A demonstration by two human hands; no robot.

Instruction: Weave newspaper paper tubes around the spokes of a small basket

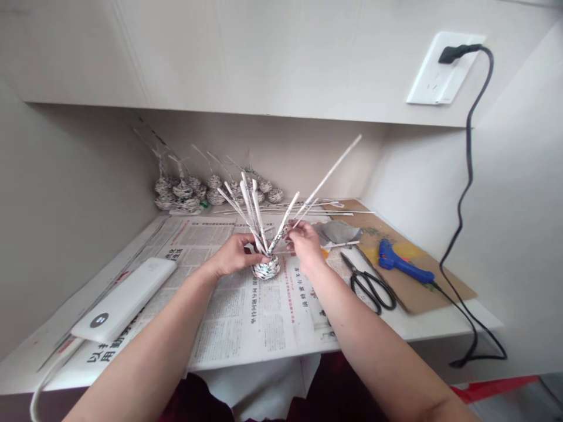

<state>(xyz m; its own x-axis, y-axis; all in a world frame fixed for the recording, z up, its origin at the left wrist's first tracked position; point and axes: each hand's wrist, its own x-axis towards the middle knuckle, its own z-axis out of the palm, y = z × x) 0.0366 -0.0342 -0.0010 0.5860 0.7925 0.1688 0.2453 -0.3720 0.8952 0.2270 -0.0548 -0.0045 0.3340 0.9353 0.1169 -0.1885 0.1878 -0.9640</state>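
Note:
In the middle of the table a small round basket woven from rolled newspaper (266, 269) stands on the newspaper, with several paper tubes (250, 205) fanning upward from it. My left hand (237, 253) grips the basket's left side near the rim, thumb across its top. My right hand (304, 240) is closed at the right of the basket, pinching a long paper tube (329, 173) that slants up to the right. Part of the tube is hidden behind the fingers.
Newspaper sheets (233, 328) cover the table. Black scissors (367, 284) and a blue glue gun (402, 264) on cardboard (422, 302) lie right, its cord running to a wall socket (444, 70). A white power bank (127, 299) lies left; woven gourd shapes (185, 193) stand behind.

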